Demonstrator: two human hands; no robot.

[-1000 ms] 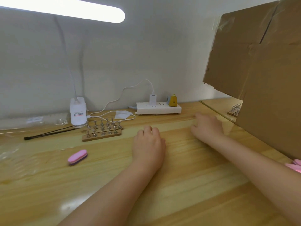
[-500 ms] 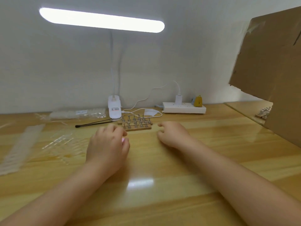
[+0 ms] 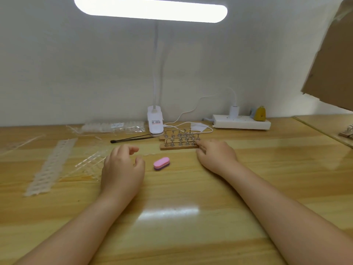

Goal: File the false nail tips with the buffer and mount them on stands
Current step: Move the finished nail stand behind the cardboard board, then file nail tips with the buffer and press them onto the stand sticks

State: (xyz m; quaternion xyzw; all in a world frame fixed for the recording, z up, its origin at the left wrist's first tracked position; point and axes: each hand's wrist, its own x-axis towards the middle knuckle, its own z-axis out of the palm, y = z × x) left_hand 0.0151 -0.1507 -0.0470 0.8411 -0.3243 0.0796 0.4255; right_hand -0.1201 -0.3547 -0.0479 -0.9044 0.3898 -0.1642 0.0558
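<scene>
Wooden table (image 3: pixel 191 236): the view has swung left and dipped since a second ago, so the cardboard panel (image 3: pixel 332 69) now sits at the far right edge and the lamp (image 3: pixel 155 119) stands centre-far. Both forearms have tracked leftward with it. Left hand (image 3: pixel 122 169): half a second ago it lay over the pink buffer (image 3: pixel 161 163); now it has pulled back to the left, the buffer lies uncovered on the table just right of it, not touched. Fingers loosely curled, thumb apart from the index, holding nothing. Right hand (image 3: pixel 216 156): has moved in to the near right end of the wooden stand rack (image 3: pixel 179 143), fingertips at or touching its edge; contact not certain. Fingers fairly straight and close together, nothing held. Strip of clear false nail tips (image 3: pixel 50 165) lies at the left, more loose clear tips (image 3: pixel 89 164) just left of the left hand, packets (image 3: pixel 112 127) far by the wall. Judgement: no tip is in hand and the stands look bare, so filing has not begun; both tools are within reach, a tip must be picked first.
</scene>
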